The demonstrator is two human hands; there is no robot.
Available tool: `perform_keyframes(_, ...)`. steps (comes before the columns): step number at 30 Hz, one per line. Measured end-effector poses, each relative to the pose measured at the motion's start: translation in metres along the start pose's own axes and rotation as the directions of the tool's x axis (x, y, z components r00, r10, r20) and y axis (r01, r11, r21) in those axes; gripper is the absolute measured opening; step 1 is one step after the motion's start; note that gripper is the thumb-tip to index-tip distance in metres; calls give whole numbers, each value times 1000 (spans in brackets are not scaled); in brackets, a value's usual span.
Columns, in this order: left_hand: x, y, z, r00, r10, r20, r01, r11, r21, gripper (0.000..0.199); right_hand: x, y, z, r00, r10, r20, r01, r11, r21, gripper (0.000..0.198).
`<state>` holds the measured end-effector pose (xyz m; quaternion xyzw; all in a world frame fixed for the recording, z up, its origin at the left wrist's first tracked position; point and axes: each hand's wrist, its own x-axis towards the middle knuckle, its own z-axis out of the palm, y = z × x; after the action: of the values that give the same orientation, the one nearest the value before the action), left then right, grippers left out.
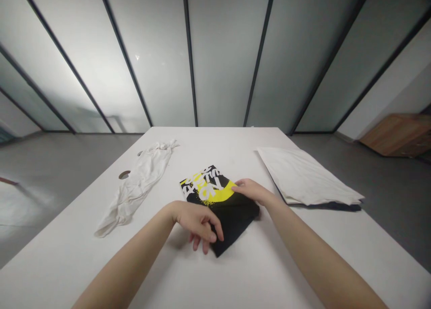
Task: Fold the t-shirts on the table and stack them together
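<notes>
A black T-shirt (235, 212) with a yellow and white print lies folded into a compact bundle, set at an angle near the middle of the table. My right hand (254, 191) grips its right edge, thumb and forefinger on top by the yellow print; the other fingers are mostly hidden. Over the near left edge hovers my left hand (198, 223), its fingers loosely bent and apart, holding nothing. Whether its fingertips touch the cloth I cannot tell.
A crumpled white garment (141, 183) stretches along the left of the white table (242, 282), beside a round hole (124, 174). On the right lies a stack of folded clothes (306, 174), white above dark. Frosted glass panels (222, 53) stand behind the table.
</notes>
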<state>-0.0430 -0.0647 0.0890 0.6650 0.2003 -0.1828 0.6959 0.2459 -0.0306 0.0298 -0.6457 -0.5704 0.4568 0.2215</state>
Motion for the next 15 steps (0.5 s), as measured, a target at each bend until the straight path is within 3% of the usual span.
perform_keyframes(1,1,1,-3,981,94,-167,-84,994,70,48,-1,-3,1,999,-17,28,20,995,-102,38)
perform_keyframes(2,3,-2,-8,910,194,-366,-138,975,173,45,-3,-6,3,998,-21,58,31,983,-180,35)
perform_keyframes(3,6,-6,-14,780,280,-559,-128,947,295,43,-5,-9,4,996,-17,89,37,973,-228,34)
perform_keyframes(4,9,-14,-22,608,345,-715,-45,914,402,42,-8,-11,6,993,-12,118,41,968,-248,33)
perform_keyframes(5,12,-22,-30,426,391,-816,93,878,469,41,-10,-12,7,989,-14,150,50,970,-240,31)
perform_keyframes(6,14,-32,-37,278,408,-870,240,847,474,43,-12,-13,8,983,-22,180,59,977,-206,29)
perform_keyframes(7,16,-41,-44,200,409,-890,345,821,454,45,-13,-14,10,979,-35,203,67,986,-152,26)
perform_keyframes(8,16,-48,-49,188,403,-896,404,800,445,47,-14,-14,10,973,-54,223,75,994,-85,24)
perform_keyframes(9,15,-54,-53,212,392,-895,436,782,446,48,-15,-14,11,967,-77,245,83,997,-13,23)
perform_keyframes(12,4,-56,-55,353,363,-863,435,753,494,46,-16,-12,7,938,-125,323,64,979,195,27)
perform_keyframes(15,-16,-46,-49,508,258,-822,344,814,468,36,-17,-7,-4,906,-117,407,9,966,258,32)
